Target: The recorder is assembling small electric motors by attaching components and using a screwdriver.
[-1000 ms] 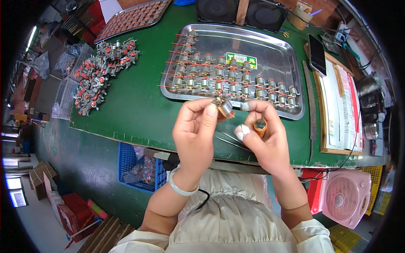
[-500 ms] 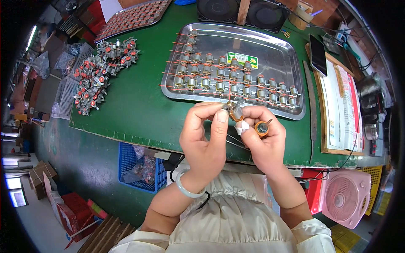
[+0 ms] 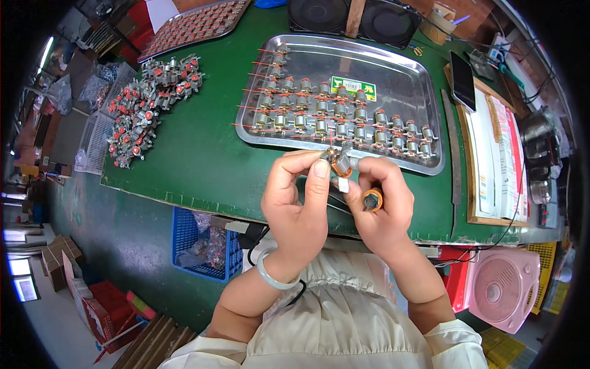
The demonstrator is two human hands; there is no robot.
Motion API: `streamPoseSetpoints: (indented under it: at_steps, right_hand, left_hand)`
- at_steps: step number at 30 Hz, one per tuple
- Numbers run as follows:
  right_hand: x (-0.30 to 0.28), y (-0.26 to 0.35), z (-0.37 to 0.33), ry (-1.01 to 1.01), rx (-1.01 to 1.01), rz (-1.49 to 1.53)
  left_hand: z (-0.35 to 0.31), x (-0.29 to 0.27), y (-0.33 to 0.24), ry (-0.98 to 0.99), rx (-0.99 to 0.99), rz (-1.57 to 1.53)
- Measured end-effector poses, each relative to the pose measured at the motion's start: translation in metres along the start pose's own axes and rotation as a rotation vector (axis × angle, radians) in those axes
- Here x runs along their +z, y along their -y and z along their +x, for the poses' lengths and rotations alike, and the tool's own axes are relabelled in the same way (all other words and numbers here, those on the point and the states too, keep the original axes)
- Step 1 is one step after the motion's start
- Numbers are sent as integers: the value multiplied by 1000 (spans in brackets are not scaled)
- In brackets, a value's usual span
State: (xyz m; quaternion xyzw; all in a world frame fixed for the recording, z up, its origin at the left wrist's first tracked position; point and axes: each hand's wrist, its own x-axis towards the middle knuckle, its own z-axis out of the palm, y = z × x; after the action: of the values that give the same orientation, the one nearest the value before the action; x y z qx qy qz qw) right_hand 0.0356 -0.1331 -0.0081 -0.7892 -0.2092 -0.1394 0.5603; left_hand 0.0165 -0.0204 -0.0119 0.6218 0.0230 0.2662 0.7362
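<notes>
Over the near edge of the bench, my left hand [image 3: 301, 194] is closed, pinching a small metal coil part [image 3: 342, 162] with a copper-coloured winding and a thin red wire. My right hand [image 3: 386, 206] is closed too, its thumb and forefinger beside that part. Curled in its fingers is an orange-handled tool [image 3: 372, 200] with a dark end; its shaft does not show clearly. Something white, perhaps a wrap [image 3: 343, 184], sits at the right thumb tip. Just beyond both hands, a metal tray [image 3: 399, 74] carries rows of similar coil parts [image 3: 321, 126], several with red wires.
A heap of coil parts [image 3: 147, 111] lies on the green bench [image 3: 203, 160] at left, with a second filled tray [image 3: 195, 29] behind it. Black fans [image 3: 387, 23] stand at the back. On the right are a flat metal bar [image 3: 452, 160], a phone [image 3: 462, 80] and papers [image 3: 491, 160].
The orange-handled tool has turned in my right hand, and its pointed shaft no longer shows. My right fingers have shifted slightly around the coil part; my left hand has barely moved.
</notes>
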Motion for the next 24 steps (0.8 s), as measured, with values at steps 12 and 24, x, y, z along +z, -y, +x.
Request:
streamPoseSetpoints:
  at_steps: [12,24]
  right_hand:
    - [-10,5,3,196,407,528]
    - [-29,-7,-2,533,-79,-504]
  left_hand:
    - [4,-9,0,112,-47,-240]
    - [29,-31,-7,212,-366,-536]
